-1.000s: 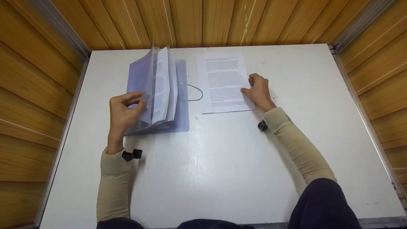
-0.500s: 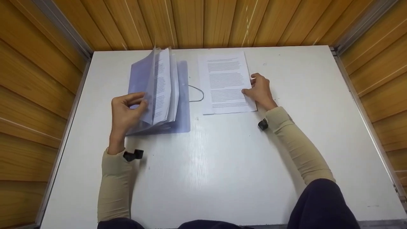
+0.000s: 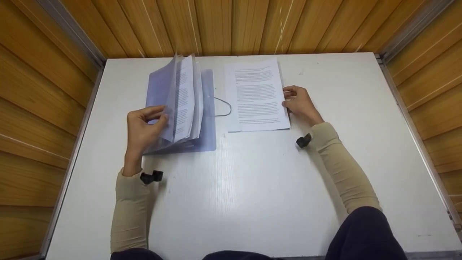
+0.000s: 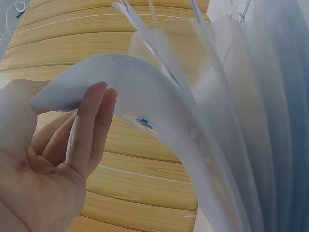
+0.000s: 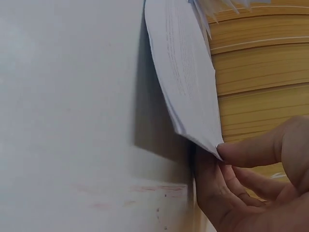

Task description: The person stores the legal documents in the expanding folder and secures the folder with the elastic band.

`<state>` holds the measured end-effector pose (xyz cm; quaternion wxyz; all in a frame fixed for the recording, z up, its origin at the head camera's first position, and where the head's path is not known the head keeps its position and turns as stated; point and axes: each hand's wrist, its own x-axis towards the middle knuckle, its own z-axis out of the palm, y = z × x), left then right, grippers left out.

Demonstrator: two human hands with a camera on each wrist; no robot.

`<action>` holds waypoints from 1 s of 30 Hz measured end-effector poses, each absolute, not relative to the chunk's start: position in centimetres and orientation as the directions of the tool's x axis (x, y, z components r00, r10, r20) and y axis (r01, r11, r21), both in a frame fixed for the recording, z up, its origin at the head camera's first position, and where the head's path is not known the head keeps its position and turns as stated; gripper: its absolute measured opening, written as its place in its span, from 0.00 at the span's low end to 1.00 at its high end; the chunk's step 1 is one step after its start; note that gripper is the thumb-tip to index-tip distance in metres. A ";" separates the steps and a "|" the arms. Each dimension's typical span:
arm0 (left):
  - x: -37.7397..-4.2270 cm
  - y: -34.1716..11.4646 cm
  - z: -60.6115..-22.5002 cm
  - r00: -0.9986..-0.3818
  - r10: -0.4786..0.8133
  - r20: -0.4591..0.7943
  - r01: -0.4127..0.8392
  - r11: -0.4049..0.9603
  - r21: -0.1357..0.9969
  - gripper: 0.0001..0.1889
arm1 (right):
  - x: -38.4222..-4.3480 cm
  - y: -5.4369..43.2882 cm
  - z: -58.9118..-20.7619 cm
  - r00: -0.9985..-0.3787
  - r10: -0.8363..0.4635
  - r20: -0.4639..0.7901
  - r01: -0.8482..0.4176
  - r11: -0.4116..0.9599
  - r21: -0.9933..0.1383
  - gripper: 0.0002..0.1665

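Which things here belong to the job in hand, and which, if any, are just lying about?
Job:
- purple folder with cord loop, its translucent leaf pinched by the left hand
- printed sheets, edge pinched by the right hand

Only surroundings:
- white table
- wooden wall
- wrist cameras

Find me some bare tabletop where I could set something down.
The white table lies bare between the beige sleeves and to the right of the right hand. It's crowded at far centre-left: left hand, lavender document folder, looped cord and printed papers.
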<state>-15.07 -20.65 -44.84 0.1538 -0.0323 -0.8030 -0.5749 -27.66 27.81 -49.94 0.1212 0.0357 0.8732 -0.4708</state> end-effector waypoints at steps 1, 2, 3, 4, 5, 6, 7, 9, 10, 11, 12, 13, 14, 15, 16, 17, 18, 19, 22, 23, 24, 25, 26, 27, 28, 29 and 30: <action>-15.0 -20.6 -44.9 -0.951 -0.124 0.285 0.229 0.338 0.913 0.12 | -27.6 27.9 -50.0 -0.966 -0.053 -0.255 0.185 0.549 -0.815 0.35; -15.0 -20.6 -44.9 -0.951 -0.124 0.284 0.229 0.337 0.913 0.12 | -27.6 27.9 -50.0 -0.963 -0.052 -0.264 0.194 0.545 -0.815 0.35; -15.0 -20.6 -44.9 -0.951 -0.124 0.284 0.229 0.340 0.912 0.12 | -27.5 28.0 -50.0 -0.961 -0.051 -0.273 0.204 0.535 -0.820 0.35; -14.9 -20.6 -44.9 -0.950 -0.124 0.286 0.230 0.339 0.912 0.12 | -27.5 28.0 -50.0 -0.959 -0.049 -0.281 0.215 0.524 -0.824 0.36; -14.9 -20.6 -44.9 -0.950 -0.125 0.286 0.231 0.338 0.913 0.12 | -27.5 28.1 -50.0 -0.956 -0.048 -0.289 0.225 0.514 -0.828 0.36; -14.9 -20.6 -44.9 -0.949 -0.126 0.287 0.231 0.337 0.912 0.12 | -27.5 28.1 -50.0 -0.953 -0.045 -0.299 0.239 0.496 -0.835 0.36; -14.9 -20.6 -44.9 -0.949 -0.127 0.290 0.234 0.337 0.912 0.12 | -27.4 28.1 -49.9 -0.951 -0.042 -0.307 0.250 0.480 -0.841 0.37; -14.8 -20.6 -44.9 -0.949 -0.127 0.289 0.233 0.337 0.912 0.12 | -27.2 28.1 -49.7 -0.947 -0.042 -0.317 0.270 0.427 -0.863 0.37; -14.8 -20.6 -44.9 -0.949 -0.127 0.289 0.234 0.333 0.914 0.12 | -27.1 28.2 -49.7 -0.947 -0.044 -0.318 0.276 0.396 -0.876 0.38; -14.8 -20.6 -44.9 -0.949 -0.126 0.289 0.235 0.327 0.915 0.12 | -27.0 28.3 -49.6 -0.946 -0.045 -0.321 0.284 0.364 -0.887 0.38; -14.8 -20.6 -44.9 -0.949 -0.124 0.290 0.238 0.320 0.917 0.12 | -26.9 28.4 -49.5 -0.945 -0.045 -0.323 0.291 0.330 -0.898 0.38; -14.7 -20.6 -44.9 -0.949 -0.124 0.289 0.239 0.314 0.919 0.12 | -26.8 28.4 -49.4 -0.945 -0.048 -0.324 0.297 0.294 -0.909 0.38; -14.7 -20.5 -44.8 -0.950 -0.124 0.288 0.239 0.308 0.921 0.12 | -26.7 28.5 -49.3 -0.944 -0.050 -0.327 0.304 0.261 -0.916 0.38; -14.7 -20.5 -44.8 -0.949 -0.123 0.291 0.244 0.300 0.922 0.12 | -26.6 28.6 -49.1 -0.942 -0.055 -0.331 0.309 0.237 -0.921 0.38; -14.7 -20.5 -44.8 -0.948 -0.123 0.294 0.248 0.293 0.923 0.12 | -26.6 28.7 -49.0 -0.941 -0.058 -0.333 0.314 0.218 -0.924 0.38; -14.7 -20.5 -44.7 -0.947 -0.120 0.298 0.254 0.288 0.923 0.12 | -26.5 28.8 -48.9 -0.939 -0.059 -0.338 0.320 0.204 -0.925 0.38; -14.7 -20.6 -44.7 -0.946 -0.120 0.301 0.257 0.286 0.923 0.12 | -26.5 28.9 -48.7 -0.938 -0.058 -0.341 0.324 0.195 -0.926 0.37; -14.7 -20.6 -44.7 -0.945 -0.119 0.304 0.261 0.286 0.922 0.12 | -26.5 28.9 -48.6 -0.937 -0.060 -0.343 0.327 0.186 -0.926 0.37; -14.8 -20.6 -44.7 -0.943 -0.118 0.311 0.268 0.283 0.921 0.12 | -26.5 29.1 -48.3 -0.936 -0.058 -0.347 0.332 0.176 -0.927 0.37; -14.8 -20.6 -44.7 -0.943 -0.119 0.310 0.267 0.284 0.921 0.13 | -26.4 29.2 -48.2 -0.935 -0.054 -0.349 0.336 0.170 -0.926 0.37; -14.8 -20.6 -44.6 -0.943 -0.123 0.308 0.263 0.287 0.921 0.13 | -26.5 29.3 -48.1 -0.935 -0.054 -0.350 0.338 0.163 -0.927 0.37; -14.8 -20.6 -44.6 -0.944 -0.126 0.306 0.260 0.289 0.921 0.12 | -26.5 29.3 -48.1 -0.936 -0.053 -0.349 0.338 0.156 -0.928 0.37; -14.8 -20.6 -44.6 -0.944 -0.128 0.304 0.257 0.290 0.922 0.12 | -26.5 29.4 -48.0 -0.936 -0.053 -0.349 0.338 0.150 -0.929 0.37; -14.8 -20.6 -44.6 -0.944 -0.129 0.302 0.255 0.292 0.922 0.12 | -26.5 29.5 -48.0 -0.935 -0.052 -0.350 0.340 0.142 -0.930 0.37; -14.8 -20.6 -44.5 -0.944 -0.131 0.302 0.254 0.295 0.921 0.12 | -26.4 29.5 -48.0 -0.935 -0.050 -0.351 0.342 0.134 -0.930 0.37; -14.8 -20.6 -44.5 -0.944 -0.132 0.302 0.254 0.295 0.921 0.12 | -26.4 29.6 -47.9 -0.935 -0.050 -0.352 0.344 0.126 -0.931 0.37; -14.8 -20.6 -44.6 -0.944 -0.133 0.303 0.254 0.294 0.922 0.12 | -26.4 29.7 -47.9 -0.934 -0.054 -0.354 0.346 0.118 -0.931 0.37</action>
